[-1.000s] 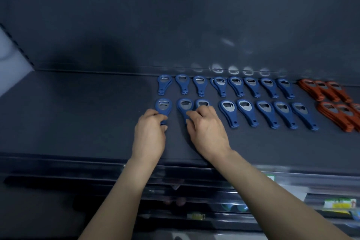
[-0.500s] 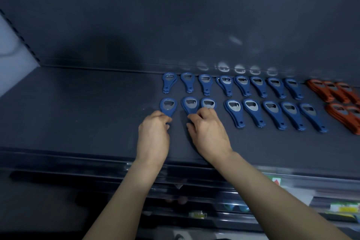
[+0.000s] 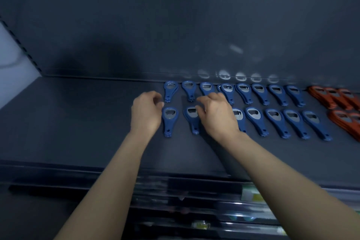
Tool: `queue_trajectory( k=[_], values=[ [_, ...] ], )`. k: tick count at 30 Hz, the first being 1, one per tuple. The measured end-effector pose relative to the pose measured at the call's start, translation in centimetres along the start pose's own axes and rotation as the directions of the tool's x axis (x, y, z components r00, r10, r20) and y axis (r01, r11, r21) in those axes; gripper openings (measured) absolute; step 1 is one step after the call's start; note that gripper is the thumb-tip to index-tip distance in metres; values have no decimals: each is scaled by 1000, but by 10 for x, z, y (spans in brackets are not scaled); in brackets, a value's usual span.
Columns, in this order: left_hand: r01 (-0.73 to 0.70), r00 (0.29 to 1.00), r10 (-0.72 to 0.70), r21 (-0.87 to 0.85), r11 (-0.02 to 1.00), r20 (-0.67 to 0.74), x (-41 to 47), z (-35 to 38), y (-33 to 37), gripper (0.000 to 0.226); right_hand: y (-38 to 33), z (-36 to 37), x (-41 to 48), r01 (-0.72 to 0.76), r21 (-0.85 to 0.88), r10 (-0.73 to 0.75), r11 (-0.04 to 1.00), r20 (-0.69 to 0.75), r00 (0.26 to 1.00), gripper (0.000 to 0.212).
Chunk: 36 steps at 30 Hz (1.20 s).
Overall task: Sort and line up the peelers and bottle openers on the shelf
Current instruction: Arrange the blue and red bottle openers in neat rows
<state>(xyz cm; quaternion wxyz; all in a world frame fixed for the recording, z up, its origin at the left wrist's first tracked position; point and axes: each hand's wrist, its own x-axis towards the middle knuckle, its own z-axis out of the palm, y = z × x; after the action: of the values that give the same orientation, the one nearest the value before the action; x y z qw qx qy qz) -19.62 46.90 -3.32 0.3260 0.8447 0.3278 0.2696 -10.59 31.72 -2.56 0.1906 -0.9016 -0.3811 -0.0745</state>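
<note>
Blue bottle openers lie in two rows on the dark shelf [image 3: 78, 122], a back row [image 3: 259, 93] and a front row [image 3: 272, 121], handles toward me. Orange openers [image 3: 339, 97] are stacked at the far right. My left hand [image 3: 146, 112] hovers just left of the leftmost front opener [image 3: 169, 121], fingers loosely curled and holding nothing. My right hand [image 3: 216, 115] is spread over the third front opener, hiding it, with its fingertips by the head of the second one [image 3: 191, 118]. No peelers are in sight.
The shelf's dark back wall [image 3: 175, 25] rises right behind the back row. Bare shelf stretches left of the openers to a pale side panel [image 3: 11, 60]. The shelf's front lip [image 3: 97, 169] sits above lower shelves with small packages [image 3: 251, 195].
Both hands have moved forward and up off the handles of the front-left openers, whose handles now show. The left hand has shifted to the left of the first opener.
</note>
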Motion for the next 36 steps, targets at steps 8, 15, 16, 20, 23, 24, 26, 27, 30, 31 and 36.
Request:
queue_trajectory(
  k=[8,15,16,20,23,24,26,27,30,31,36],
  values=[
    [-59,937,63,-22,998,343,57,11,-15,30,-3,-1,42,-63,-37,69,997,173,983,25],
    [-156,909,151,-19,988,389,65,23,-28,25,-9,9,61,-147,-131,178,980,271,946,11],
    [-178,905,172,-20,984,390,66,24,-29,26,-9,11,63,-137,-141,172,980,271,947,13],
    [-251,891,239,-19,968,386,67,27,-28,28,-10,16,66,-125,-149,162,981,268,950,25],
    [-273,894,257,-10,962,367,67,29,-29,25,-12,19,67,-108,-144,146,984,283,948,24],
    [-279,895,263,-9,960,361,67,29,-29,24,-13,20,68,-102,-141,139,985,286,948,22],
    [-285,896,268,-7,959,354,66,30,-29,24,-16,21,69,-89,-142,127,986,290,948,21],
    [-285,897,270,-7,958,350,66,31,-29,24,-17,22,69,-82,-145,122,986,291,949,21],
    [-299,900,287,-14,954,328,66,33,-30,23,-18,25,71,-68,-150,109,986,280,954,22],
    [-310,900,297,-10,951,319,66,33,-30,23,-18,26,71,-67,-150,106,986,274,956,21],
    [-312,907,302,-14,950,292,66,35,-31,21,-18,30,72,-65,-144,102,987,262,960,21]
  ],
)
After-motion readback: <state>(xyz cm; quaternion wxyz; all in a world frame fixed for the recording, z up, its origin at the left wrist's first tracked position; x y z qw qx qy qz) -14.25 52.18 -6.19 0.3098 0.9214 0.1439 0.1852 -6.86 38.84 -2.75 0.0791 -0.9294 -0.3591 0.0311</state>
